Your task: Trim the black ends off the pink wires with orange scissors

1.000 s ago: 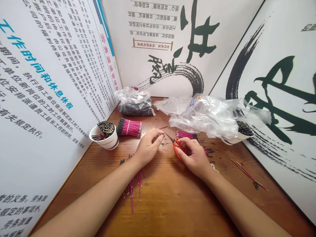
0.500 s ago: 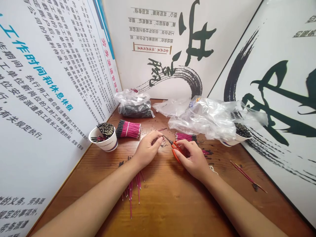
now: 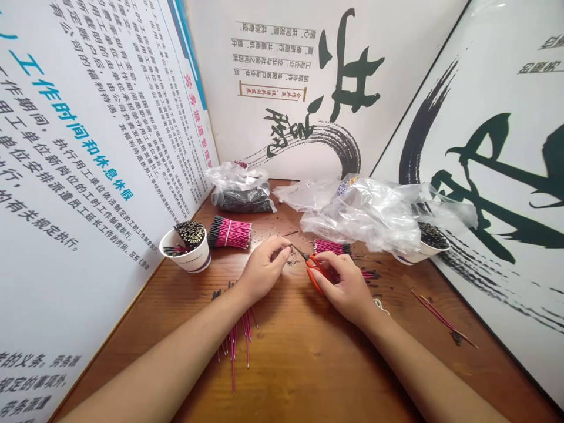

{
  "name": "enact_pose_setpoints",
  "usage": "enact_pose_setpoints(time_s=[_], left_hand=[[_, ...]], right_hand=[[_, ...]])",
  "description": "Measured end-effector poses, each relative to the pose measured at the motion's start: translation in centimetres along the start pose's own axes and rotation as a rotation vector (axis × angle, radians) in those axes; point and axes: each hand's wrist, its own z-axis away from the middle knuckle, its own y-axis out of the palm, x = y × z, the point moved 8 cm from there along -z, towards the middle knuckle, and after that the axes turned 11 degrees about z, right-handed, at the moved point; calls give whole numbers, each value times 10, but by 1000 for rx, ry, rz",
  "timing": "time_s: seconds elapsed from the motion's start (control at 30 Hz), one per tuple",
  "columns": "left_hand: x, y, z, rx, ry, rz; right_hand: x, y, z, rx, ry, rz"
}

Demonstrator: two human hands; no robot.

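Scissors [image 3: 314, 265] sit gripped by their orange handles in the right hand [image 3: 348, 285], the long axis slanting away and leftward, tips pointing at the left hand [image 3: 264, 267]. Its fingers pinch narrow; what they hold, I cannot tell. Close tip work seems underway, calling for steady alignment. Beyond the fingers lie pink wires [image 3: 331, 246], then plastic bags [image 3: 365, 220].

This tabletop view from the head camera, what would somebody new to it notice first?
Probably the orange-handled scissors in the right hand, their dark blades pointing at the left hand's fingertips in the middle. Next, the big crumpled clear plastic bag at the back right, and the pink-and-black bundle of thin wires beside the white paper cup on the left.
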Motion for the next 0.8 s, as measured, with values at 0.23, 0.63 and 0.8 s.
enact_pose_setpoints(time_s=[0.23,0.63,0.8], left_hand=[[2,1,0,13,-7,-1],[2,1,1,15,-26,17],[2,1,0,17,-21,15]], right_hand=[[-1,2,-1,13,15,-22],[-4,3,-1,4,36,-14],[-3,3,0,3,20,-11]])
